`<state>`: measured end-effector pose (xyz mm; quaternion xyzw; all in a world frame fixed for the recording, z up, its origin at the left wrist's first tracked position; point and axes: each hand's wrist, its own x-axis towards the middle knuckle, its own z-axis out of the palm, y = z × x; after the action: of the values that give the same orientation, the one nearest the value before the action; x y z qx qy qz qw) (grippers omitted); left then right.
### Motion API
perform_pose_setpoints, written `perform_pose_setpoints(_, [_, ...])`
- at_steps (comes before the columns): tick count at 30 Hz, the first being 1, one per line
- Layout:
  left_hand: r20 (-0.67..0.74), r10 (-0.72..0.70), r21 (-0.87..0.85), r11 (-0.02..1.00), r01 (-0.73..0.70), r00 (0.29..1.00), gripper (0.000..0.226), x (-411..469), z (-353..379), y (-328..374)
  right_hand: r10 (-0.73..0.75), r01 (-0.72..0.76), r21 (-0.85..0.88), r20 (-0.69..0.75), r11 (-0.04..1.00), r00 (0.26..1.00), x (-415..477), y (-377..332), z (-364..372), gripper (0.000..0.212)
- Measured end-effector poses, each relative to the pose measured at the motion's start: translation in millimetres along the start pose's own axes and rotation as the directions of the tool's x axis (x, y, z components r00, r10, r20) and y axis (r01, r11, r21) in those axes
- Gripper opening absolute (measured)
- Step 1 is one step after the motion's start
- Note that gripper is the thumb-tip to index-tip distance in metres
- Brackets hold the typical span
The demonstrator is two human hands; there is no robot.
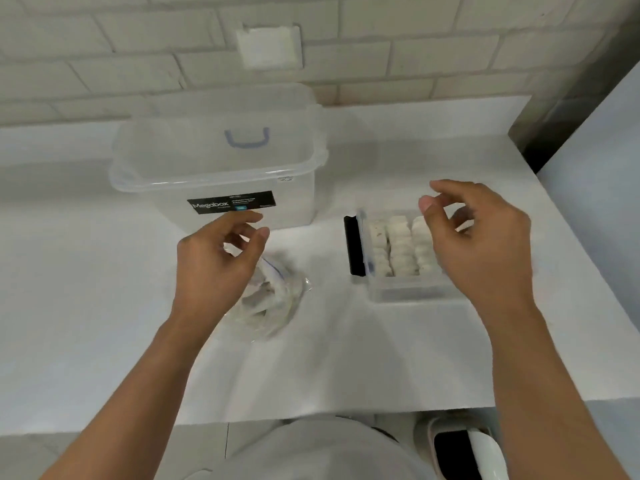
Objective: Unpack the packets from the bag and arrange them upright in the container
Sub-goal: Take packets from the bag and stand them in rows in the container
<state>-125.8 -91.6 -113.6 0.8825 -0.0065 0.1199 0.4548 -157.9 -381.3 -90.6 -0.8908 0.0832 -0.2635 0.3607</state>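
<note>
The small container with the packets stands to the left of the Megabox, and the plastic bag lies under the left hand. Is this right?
Not quite: in the head view the small container stands to the right of the Megabox, not the left. The plastic bag does lie under the left hand.

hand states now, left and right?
Left hand: curled over the clear bag; grip cannot be told.
Right hand: open, loosely curled, holding nothing, above the small container.

Probably a home kitchen, white counter [381,358], white brick-tile wall [398,53]
</note>
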Motion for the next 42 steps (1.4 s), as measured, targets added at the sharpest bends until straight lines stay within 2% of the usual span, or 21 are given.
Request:
perform_pose_setpoints(3, [0.015,-0.022,0.132,0.991,0.02,1.0,0.013,-8.6,-37.5,-48.4,-0.072,0.044,0.227,0.113,0.973,0.991,-38.2,-48.7,47.4,0.019])
perform_pose_setpoints(6, [0.113,0.02,0.243,0.969,-0.047,0.993,0.01,-15.5,-57.1,-87.7,-0.154,0.067,0.269,0.318,0.961,0.935,-70.3,-76.8,105.0,0.018])
perform_pose_setpoints(8, [0.237,0.071,0.302,0.942,-0.143,0.969,0.012,-18.0,-57.3,-102.3,-0.188,0.118,0.179,0.453,0.977,0.871,-85.0,-82.9,139.1,0.016])
perform_pose_setpoints(10, [0.383,0.074,0.375,0.899,-0.228,0.921,0.017,-17.5,-51.6,-109.0,-0.163,0.218,-0.026,0.58,0.976,0.798,-91.5,-83.9,163.4,0.019])
perform_pose_setpoints(13, [0.503,0.001,0.503,0.812,-0.294,0.864,0.022,-10.6,-44.8,-114.4,-0.033,0.351,-0.31,0.706,0.883,0.707,-95.9,-83.2,182.6,0.024])
perform_pose_setpoints(18, [0.599,0.087,0.448,0.787,-0.424,0.796,0.03,-7.8,-22.2,-108.5,0.003,0.371,-0.364,0.717,0.855,0.697,-94.7,-80.3,191.7,0.023])
perform_pose_setpoints(21, [0.642,0.067,0.455,0.768,-0.451,0.764,0.019,-7.4,-8.0,-108.1,0.042,0.332,-0.382,0.708,0.862,0.705,-93.8,-81.8,189.4,0.021])
perform_pose_setpoints(23, [0.615,0.081,0.434,0.795,-0.423,0.785,0.012,-4.9,-8.0,-117.5,0.046,0.278,-0.355,0.685,0.893,0.727,-93.4,-80.4,186.8,0.017])
perform_pose_setpoints(25, [0.562,0.111,0.372,0.851,-0.371,0.819,0.019,-3.7,-13.5,-126.9,0.03,0.239,-0.312,0.662,0.92,0.749,-92.6,-77.8,184.0,0.013])
perform_pose_setpoints(28, [0.476,0.15,0.22,0.934,-0.282,0.867,0.024,-0.2,-26.9,-131.7,0.018,0.13,-0.194,0.617,0.972,0.786,-92.3,-81.8,177.3,0.033])
perform_pose_setpoints(29, [0.449,0.15,0.172,0.953,-0.25,0.881,0.021,1.8,-32.3,-131.0,0.02,0.091,-0.15,0.612,0.984,0.791,-91.5,-84.4,175.0,0.036])
perform_pose_setpoints(31, [0.425,0.106,0.081,0.985,-0.155,0.899,0.011,5.5,-42.7,-127.7,0.037,0.005,-0.067,0.603,0.998,0.797,-87.1,-90.7,171.3,0.028])
perform_pose_setpoints(33, [0.437,0.029,-0.012,1.0,-0.026,0.899,0.006,7.6,-49.1,-125.3,0.051,-0.062,-0.002,0.588,0.998,0.807,-81.0,-96.0,169.1,0.019])
perform_pose_setpoints(36, [0.48,-0.041,-0.151,0.98,0.129,0.876,0.006,9.2,-51.7,-123.4,0.066,-0.121,0.056,0.586,0.991,0.808,-71.6,-102.0,165.9,0.019])
perform_pose_setpoints(42, [0.526,-0.042,-0.216,0.96,0.18,0.849,0.006,12.1,-50.2,-124.4,0.035,-0.056,0.015,0.61,0.998,0.791,-61.4,-105.3,163.2,0.008])
